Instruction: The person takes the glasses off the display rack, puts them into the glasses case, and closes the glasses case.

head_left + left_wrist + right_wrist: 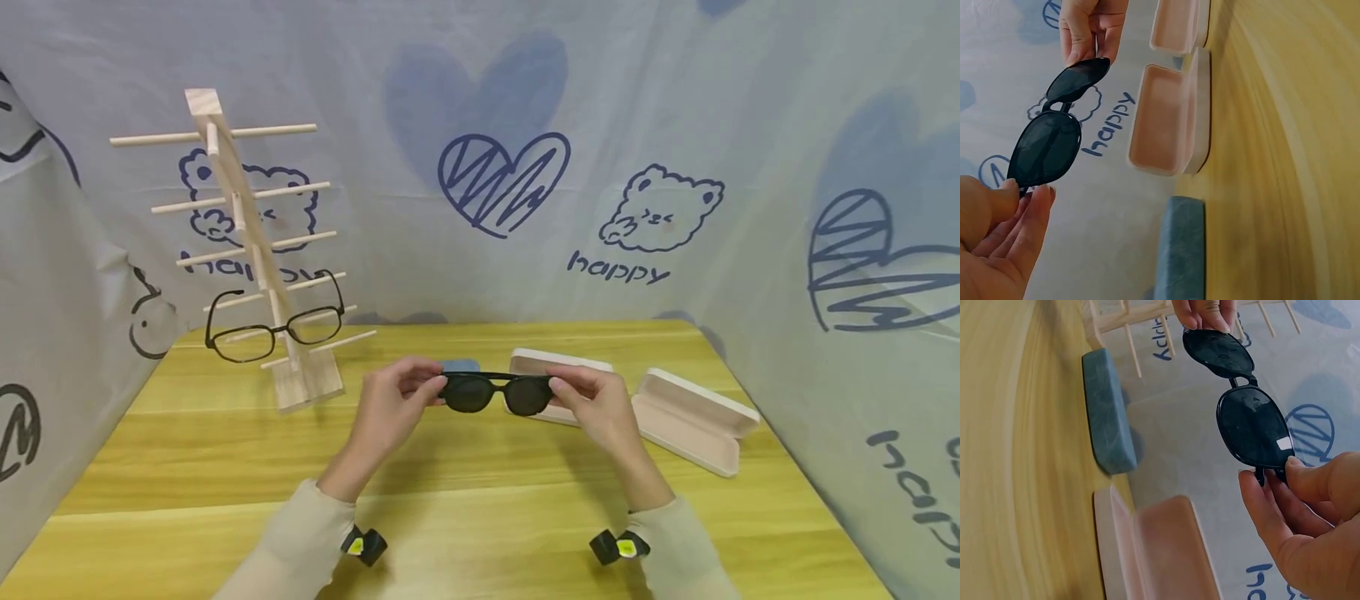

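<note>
Pinching the black sunglasses (480,393) at both ends, the left hand (392,408) and the right hand (602,408) hold them over the desk (465,500), apparently not yet placed, while the eyeglasses (280,329) already rest on the wooden rack (250,218) at ten o'clock.

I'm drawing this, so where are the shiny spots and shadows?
Right wrist view: a small white glare patch on the sunglasses, on the lens nearest the right hand; left wrist view: no such white patch on the dark lenses; head view: soft, blurry-edged shadows on the wooden table.
</note>
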Demonstrator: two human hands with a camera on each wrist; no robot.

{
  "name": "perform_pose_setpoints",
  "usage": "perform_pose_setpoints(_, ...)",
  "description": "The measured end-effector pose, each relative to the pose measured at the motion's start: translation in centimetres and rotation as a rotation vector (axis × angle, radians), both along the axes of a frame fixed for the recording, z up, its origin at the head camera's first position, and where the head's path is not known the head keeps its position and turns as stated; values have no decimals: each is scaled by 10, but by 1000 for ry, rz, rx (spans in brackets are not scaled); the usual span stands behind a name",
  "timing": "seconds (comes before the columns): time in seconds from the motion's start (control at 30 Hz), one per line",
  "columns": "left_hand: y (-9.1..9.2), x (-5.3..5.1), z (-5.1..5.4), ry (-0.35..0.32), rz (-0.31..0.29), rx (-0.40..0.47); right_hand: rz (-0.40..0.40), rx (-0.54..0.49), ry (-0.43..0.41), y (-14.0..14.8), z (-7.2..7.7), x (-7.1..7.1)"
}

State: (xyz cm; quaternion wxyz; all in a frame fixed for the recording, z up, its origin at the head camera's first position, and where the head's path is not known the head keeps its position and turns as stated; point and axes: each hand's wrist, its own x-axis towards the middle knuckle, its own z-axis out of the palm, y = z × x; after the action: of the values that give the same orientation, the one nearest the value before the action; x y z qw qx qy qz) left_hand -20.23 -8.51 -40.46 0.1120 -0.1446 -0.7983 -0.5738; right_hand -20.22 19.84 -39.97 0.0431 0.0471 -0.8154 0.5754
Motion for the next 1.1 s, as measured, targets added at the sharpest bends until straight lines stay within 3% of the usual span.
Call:
perform_pose_setpoints(0.37, 32, -21, -20, -25, 36, 10, -78, 35, -53, 22, -13, -7)
perform_pose_setpoints(0.57, 48, -29, -34, 3, 47, -81, -141, 34, -105, 31, -24, -13)
perform_pose_setpoints(0.9, 68, -41, -45, -50, -8, -241, -206, 2, -201, 47, -42, -24)
perform_pose_setpoints(1.1, 81, -48, -49, -92, -74, -290, -261, -33, -223, 55, -56, -31)
